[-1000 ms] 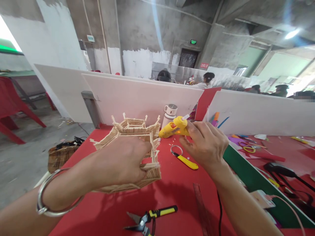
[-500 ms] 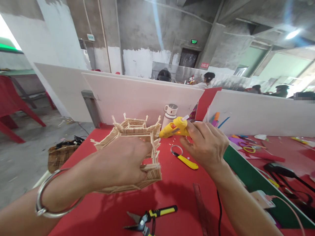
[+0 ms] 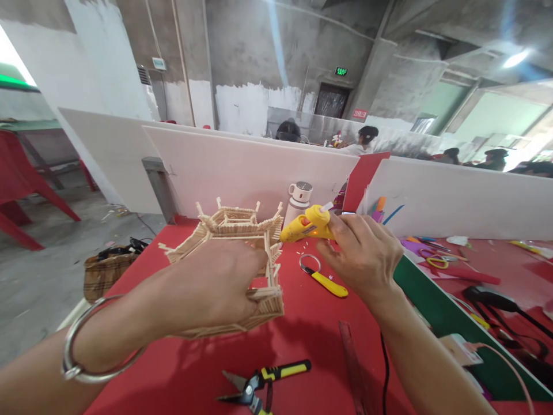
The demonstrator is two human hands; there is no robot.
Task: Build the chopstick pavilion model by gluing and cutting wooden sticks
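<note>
My left hand [image 3: 211, 282] grips a small wooden-stick model [image 3: 270, 305] of a tiered, roofed building, its fingers curled over the frame. A silver bangle [image 3: 73, 346] circles the left wrist. In my right hand [image 3: 363, 248] is a yellow hot glue gun [image 3: 306, 225], with a pale glue stick showing at its rear end. The gun's nozzle points left and meets or nearly meets the model's right edge; I cannot tell whether they touch. My left fingertips are partly hidden behind the sticks.
On the red table [image 3: 311, 328] lie a yellow-handled cutter [image 3: 328, 284], yellow-black snips [image 3: 253, 386] and a dark red strip [image 3: 352, 363]. A white flask [image 3: 298, 202] stands by the white partition [image 3: 242, 161]. A green divider [image 3: 423, 300] and cluttered tools are at the right.
Almost nothing differs. Both hands keep their hold on the model and the glue gun, with the nozzle still at the model's right edge.
</note>
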